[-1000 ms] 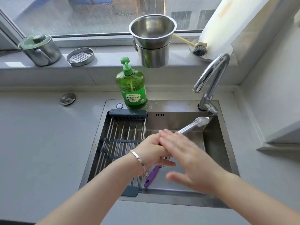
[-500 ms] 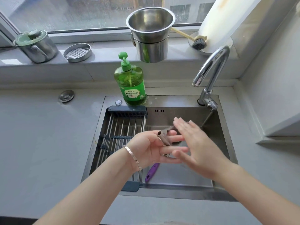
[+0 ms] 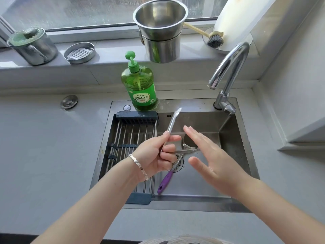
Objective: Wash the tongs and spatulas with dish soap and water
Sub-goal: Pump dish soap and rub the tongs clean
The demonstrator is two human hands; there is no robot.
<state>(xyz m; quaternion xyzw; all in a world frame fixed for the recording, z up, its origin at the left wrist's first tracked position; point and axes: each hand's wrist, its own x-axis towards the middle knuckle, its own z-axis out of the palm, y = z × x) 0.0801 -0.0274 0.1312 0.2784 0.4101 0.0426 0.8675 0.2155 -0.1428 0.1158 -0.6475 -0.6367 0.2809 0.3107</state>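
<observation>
My left hand (image 3: 158,155) grips the hinge end of the steel tongs (image 3: 171,124) over the sink (image 3: 249,155). One tong arm points up toward the soap bottle; the other runs right, its tip against my right hand. My right hand (image 3: 211,155) is flat with straight fingers, rubbing that lower arm. A purple-handled spatula (image 3: 164,182) lies on the sink floor beneath my left hand, its head hidden. The green dish soap bottle (image 3: 139,85) stands at the sink's back rim. The faucet (image 3: 228,67) shows no running water.
A dark roll-up drying rack (image 3: 130,138) covers the sink's left part. On the window sill stand stacked steel pots (image 3: 161,32), a lidded steel mug (image 3: 31,46), a small steel dish (image 3: 80,52) and a dish brush (image 3: 213,38). A sink plug (image 3: 69,101) lies on the grey counter.
The tongs have swung from pointing at the faucet to one arm pointing up-left at the soap bottle. My right hand slid from over the tongs to the lower arm's tip.
</observation>
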